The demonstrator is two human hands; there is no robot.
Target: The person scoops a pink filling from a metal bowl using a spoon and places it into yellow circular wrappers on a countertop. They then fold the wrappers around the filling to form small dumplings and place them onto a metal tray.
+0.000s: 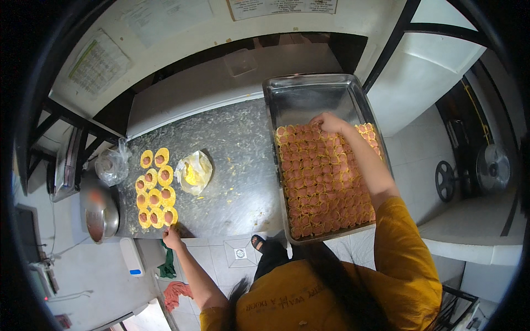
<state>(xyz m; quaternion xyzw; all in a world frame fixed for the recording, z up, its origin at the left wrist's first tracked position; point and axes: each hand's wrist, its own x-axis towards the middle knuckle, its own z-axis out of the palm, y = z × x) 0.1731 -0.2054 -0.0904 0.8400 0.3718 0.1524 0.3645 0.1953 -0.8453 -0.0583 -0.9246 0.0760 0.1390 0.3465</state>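
Note:
A deep metal tray on my right holds many rows of open-topped dumplings, yellow wrappers round pinkish-brown meat filling. My right hand reaches over the far row with its fingers pinched down on a dumpling, mostly hidden under them. On the left of the counter lie several round yellow wrappers, flat, each with a lump of filling. My left hand is at the counter's near edge, fingertips pinched at the rim of the nearest wrapper. Right of these wrappers sits a crumpled pale plastic bag with something yellow inside.
A metal bowl and a clear plastic bag stand at the counter's left end. The speckled grey counter has yellow scraps on it. Green and red cloths are below. A white wall panel rises beyond the tray's right side.

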